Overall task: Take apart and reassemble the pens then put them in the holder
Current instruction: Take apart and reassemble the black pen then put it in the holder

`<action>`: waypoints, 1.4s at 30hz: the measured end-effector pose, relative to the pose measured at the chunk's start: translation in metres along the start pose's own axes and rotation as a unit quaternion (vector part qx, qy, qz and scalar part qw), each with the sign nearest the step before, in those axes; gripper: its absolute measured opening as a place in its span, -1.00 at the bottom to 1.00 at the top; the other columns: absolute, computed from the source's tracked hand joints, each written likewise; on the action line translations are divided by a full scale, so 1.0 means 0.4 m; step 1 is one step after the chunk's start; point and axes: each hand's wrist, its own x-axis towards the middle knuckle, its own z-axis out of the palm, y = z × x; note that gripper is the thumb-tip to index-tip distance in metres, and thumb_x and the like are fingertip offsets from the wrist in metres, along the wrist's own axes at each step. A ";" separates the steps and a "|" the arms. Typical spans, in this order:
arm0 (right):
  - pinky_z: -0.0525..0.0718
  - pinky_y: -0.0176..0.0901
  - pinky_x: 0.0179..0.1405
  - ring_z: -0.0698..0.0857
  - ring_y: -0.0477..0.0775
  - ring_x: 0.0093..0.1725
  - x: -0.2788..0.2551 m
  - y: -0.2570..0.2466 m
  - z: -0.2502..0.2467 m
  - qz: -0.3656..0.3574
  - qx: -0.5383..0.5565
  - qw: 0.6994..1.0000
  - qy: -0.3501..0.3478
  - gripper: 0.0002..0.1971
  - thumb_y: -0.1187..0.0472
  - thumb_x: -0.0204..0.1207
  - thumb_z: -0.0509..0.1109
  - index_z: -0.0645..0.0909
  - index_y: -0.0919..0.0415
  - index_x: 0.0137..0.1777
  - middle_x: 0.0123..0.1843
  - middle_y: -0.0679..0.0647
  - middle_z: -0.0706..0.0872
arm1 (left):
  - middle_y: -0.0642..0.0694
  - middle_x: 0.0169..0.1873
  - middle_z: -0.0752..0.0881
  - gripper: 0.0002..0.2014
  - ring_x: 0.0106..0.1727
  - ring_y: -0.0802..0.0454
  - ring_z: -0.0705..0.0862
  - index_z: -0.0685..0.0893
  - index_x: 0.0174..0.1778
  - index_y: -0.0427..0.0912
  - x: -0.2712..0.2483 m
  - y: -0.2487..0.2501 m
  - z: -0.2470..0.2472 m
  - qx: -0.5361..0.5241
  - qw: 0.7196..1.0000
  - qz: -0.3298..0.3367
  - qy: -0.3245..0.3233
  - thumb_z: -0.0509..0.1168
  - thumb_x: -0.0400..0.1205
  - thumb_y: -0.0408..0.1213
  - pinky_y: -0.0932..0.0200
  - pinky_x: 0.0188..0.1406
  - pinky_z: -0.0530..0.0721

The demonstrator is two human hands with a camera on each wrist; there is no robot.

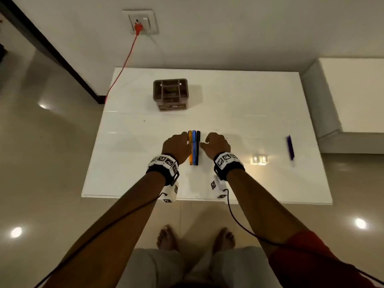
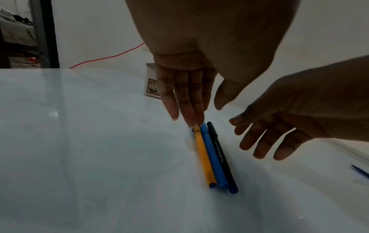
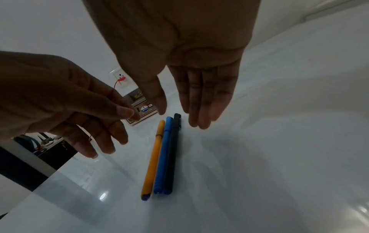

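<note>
Three capped pens lie side by side on the white table (image 1: pixel 239 100): orange pen (image 1: pixel 190 159) (image 2: pixel 203 156) (image 3: pixel 153 157), blue pen (image 1: pixel 194 148) (image 2: pixel 214 157) (image 3: pixel 162 154), black pen (image 1: pixel 198 148) (image 2: pixel 222 157) (image 3: pixel 172 149). My left hand (image 1: pixel 176 146) (image 2: pixel 191 97) (image 3: pixel 69 102) hovers just left of them, fingers straight, tips by the orange pen's far end; contact cannot be told. My right hand (image 1: pixel 218 145) (image 2: pixel 279 126) (image 3: pixel 199 97) is just right of the black pen, fingers straight, holding nothing. A brown compartment holder (image 1: pixel 170 94) (image 2: pixel 151 82) (image 3: pixel 139 107) stands farther back.
A purple pen (image 1: pixel 290 147) (image 2: pixel 360 171) lies alone at the table's right side. A red cable (image 1: pixel 124 65) runs from a wall socket (image 1: pixel 141 21) down past the table's back left corner. A white ledge (image 1: pixel 353 96) adjoins the right.
</note>
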 end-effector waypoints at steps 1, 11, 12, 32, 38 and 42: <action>0.66 0.03 0.22 0.72 0.28 0.32 0.009 0.002 0.008 -0.006 -0.001 1.000 0.009 -0.58 -0.10 0.66 0.42 0.64 0.20 0.34 0.34 0.18 0.73 | -0.17 0.05 0.82 -0.70 0.11 -0.23 0.76 0.62 0.33 -0.16 0.006 0.000 0.007 0.009 1.000 0.013 0.021 0.26 0.75 -0.11 -0.02 0.01 0.64; 0.68 0.01 0.13 0.76 0.28 0.28 0.006 0.012 0.067 -0.004 -0.028 0.998 0.054 -0.64 -0.01 0.63 0.47 0.65 0.20 0.30 0.32 0.18 0.75 | -0.25 0.15 0.78 -0.68 0.16 -0.30 0.75 0.60 0.38 -0.21 0.000 0.022 0.055 0.048 0.998 0.026 0.029 0.26 0.71 -0.29 -0.06 0.08 0.65; 0.67 0.02 0.12 0.76 0.29 0.28 0.006 0.014 0.072 -0.006 -0.027 0.998 0.060 -0.63 -0.03 0.62 0.47 0.65 0.21 0.28 0.30 0.18 0.75 | -0.26 0.18 0.78 -0.67 0.19 -0.30 0.74 0.60 0.40 -0.22 -0.001 0.022 0.064 0.050 0.998 0.026 0.030 0.26 0.71 -0.28 -0.06 0.12 0.66; 0.66 -0.05 -0.09 0.81 0.30 0.07 0.005 0.073 0.065 0.049 0.127 0.986 0.095 -0.58 0.00 0.34 0.68 0.71 0.26 0.06 0.04 0.19 0.80 | -0.27 0.20 0.78 -0.72 0.26 -0.30 0.71 0.66 0.33 -0.25 0.000 0.056 0.077 -0.044 0.998 0.038 0.040 0.27 0.75 -0.21 -0.09 0.21 0.64; 0.81 0.02 -0.33 0.85 0.36 -0.26 -0.098 0.143 0.004 0.021 0.428 0.900 0.080 -0.85 0.35 0.36 0.59 0.77 0.48 -0.25 -0.28 0.34 0.83 | -0.23 -0.18 0.87 -0.70 -0.16 -0.18 0.86 0.74 0.03 -0.28 -0.050 0.102 0.049 -0.274 0.960 0.027 0.042 0.25 0.78 -0.10 -0.19 0.02 0.82; 0.77 -0.10 -0.29 0.86 0.27 -0.27 -0.193 0.166 -0.035 -0.021 0.503 0.863 0.026 -0.89 0.38 0.47 0.50 0.76 0.48 -0.12 -0.16 0.38 0.87 | -0.26 -0.12 0.87 -0.63 -0.19 -0.09 0.83 0.76 0.10 -0.32 -0.119 0.158 0.027 -0.385 0.921 0.029 0.049 0.20 0.81 -0.07 -0.06 -0.17 0.79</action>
